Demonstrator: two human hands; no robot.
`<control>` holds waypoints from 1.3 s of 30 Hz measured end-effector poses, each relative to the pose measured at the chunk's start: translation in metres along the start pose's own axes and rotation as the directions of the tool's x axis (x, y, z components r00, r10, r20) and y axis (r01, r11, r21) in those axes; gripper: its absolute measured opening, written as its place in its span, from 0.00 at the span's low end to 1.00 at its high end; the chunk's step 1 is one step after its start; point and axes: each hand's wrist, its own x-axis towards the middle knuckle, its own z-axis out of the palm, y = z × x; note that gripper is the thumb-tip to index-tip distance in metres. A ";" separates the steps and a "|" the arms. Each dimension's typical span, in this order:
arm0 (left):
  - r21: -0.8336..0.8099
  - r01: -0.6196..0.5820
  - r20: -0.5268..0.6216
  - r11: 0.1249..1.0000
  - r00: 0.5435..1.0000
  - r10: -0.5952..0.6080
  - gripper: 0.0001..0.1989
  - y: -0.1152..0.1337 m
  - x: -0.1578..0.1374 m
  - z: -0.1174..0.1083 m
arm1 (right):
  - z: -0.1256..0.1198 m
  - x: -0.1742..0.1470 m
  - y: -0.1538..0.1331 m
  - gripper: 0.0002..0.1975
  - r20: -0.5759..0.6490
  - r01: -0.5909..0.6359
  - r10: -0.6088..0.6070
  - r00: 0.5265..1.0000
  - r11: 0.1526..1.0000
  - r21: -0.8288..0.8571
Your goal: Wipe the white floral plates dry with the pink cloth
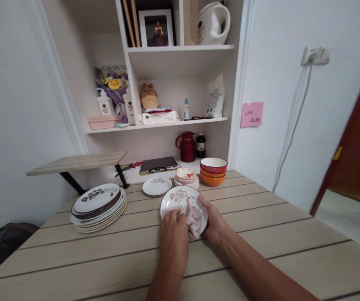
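A white plate (172,200) with a brown flower pattern and dark rim is tilted up off the table in front of me. Its right edge is gripped by my right hand (214,221), thumb on the upper face. With bent fingers, my left hand (174,230) presses a pale pink cloth (194,221) against the lower part of the plate's face. Behind it lies another flowered plate (157,185) flat on the table. Small patterned square dishes (186,174) sit on a few small white plates just beyond the held plate.
A tall stack of plates (98,205) stands at the left, near a small raised wooden shelf (79,162). Stacked red and orange bowls (213,171) stand at the back right. Behind are a red jug (187,147), a dark bottle (200,145) and a laptop (158,164) with glasses.
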 end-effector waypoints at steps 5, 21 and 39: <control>-0.001 0.068 -0.138 0.998 0.988 -0.068 0.29 -0.005 0.002 -0.004 | 0.007 -0.002 0.015 0.24 0.087 -0.075 0.083 0.993 0.993 -0.093; 0.166 -0.004 -0.053 0.986 0.999 0.013 0.28 -0.004 0.001 -0.016 | 0.004 -0.001 -0.003 0.25 0.023 -0.061 0.060 0.998 0.998 0.031; 0.213 0.323 -0.082 0.922 0.946 -0.313 0.16 -0.022 0.003 -0.016 | 0.008 -0.002 0.011 0.25 -0.089 -0.041 0.024 0.996 0.979 -0.200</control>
